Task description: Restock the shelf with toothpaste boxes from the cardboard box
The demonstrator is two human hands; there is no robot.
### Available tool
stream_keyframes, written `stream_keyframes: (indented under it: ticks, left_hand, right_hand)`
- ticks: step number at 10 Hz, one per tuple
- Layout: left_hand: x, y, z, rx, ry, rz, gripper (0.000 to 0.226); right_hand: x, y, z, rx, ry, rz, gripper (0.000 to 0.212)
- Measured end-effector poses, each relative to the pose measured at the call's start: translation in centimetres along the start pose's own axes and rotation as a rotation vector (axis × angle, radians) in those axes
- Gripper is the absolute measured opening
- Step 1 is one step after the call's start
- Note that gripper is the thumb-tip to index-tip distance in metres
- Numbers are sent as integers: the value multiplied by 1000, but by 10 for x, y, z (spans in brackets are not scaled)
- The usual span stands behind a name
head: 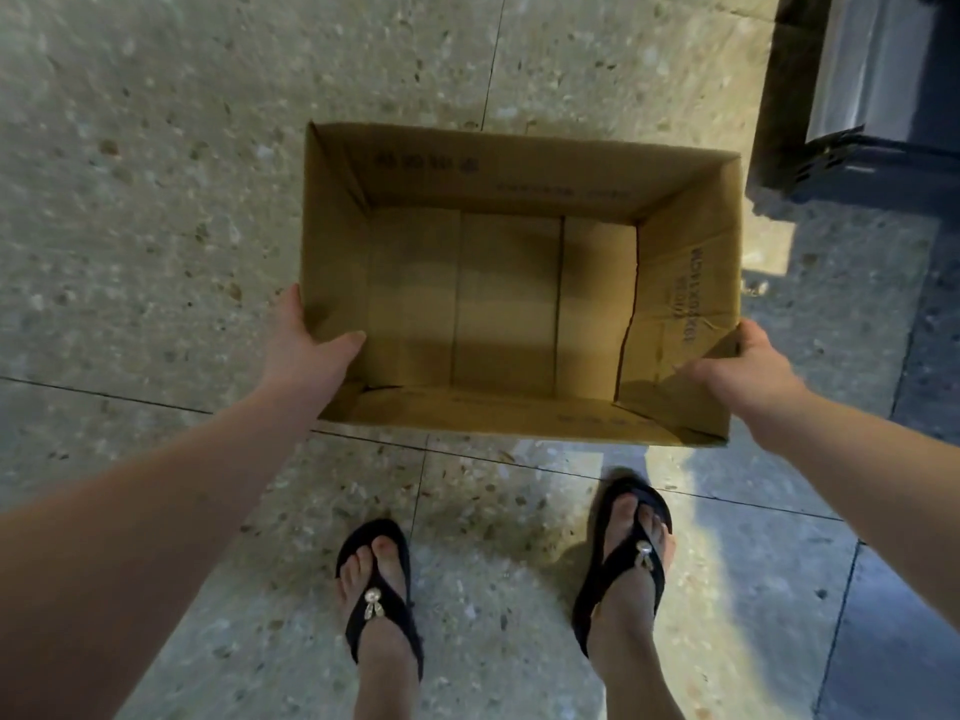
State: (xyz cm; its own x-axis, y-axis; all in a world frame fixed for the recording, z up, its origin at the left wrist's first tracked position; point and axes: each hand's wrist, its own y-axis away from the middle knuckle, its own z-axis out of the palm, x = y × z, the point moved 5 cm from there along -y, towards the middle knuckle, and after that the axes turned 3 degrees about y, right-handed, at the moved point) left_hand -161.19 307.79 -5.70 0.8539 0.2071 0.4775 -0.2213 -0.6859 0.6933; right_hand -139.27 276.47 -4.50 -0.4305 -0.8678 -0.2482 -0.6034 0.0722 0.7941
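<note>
Cardboard box (509, 283) is seen open-topped and empty, with no toothpaste boxes visible inside. It is held low at the tiled floor (156, 200), just ahead of two sandalled feet (382, 589); whether it rests there cannot be told. Its left wall is gripped by the left hand (306, 345), thumb inside, and its right wall is gripped by the right hand (743, 366). That wall is torn, so it could probably be ripped further if pulled hard. A dark fixture (857, 122) is seen beyond.
</note>
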Motion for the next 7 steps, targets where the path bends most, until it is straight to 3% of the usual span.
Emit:
stream_keyframes:
  ticks: [2,3,4,6,7]
  left_hand:
    - [-3,-14,3,-65,-128,-22,84]
    - [1,-8,0,-46,-213,-62,88]
    - [19,17,-2,-52,-344,-25,79]
    - [72,97,-26,-205,-351,68,63]
    - [102,138,-56,-191,-262,77,60]
  right_hand:
    - [6,0,13,-102,-54,24,71]
    - [2,13,11,-121,-37,13,67]
    - [-7,35,1,-98,10,-34,68]
    - [-36,111,-22,-107,189,-158,63]
    - [-57,162,-44,-104,267,-184,52]
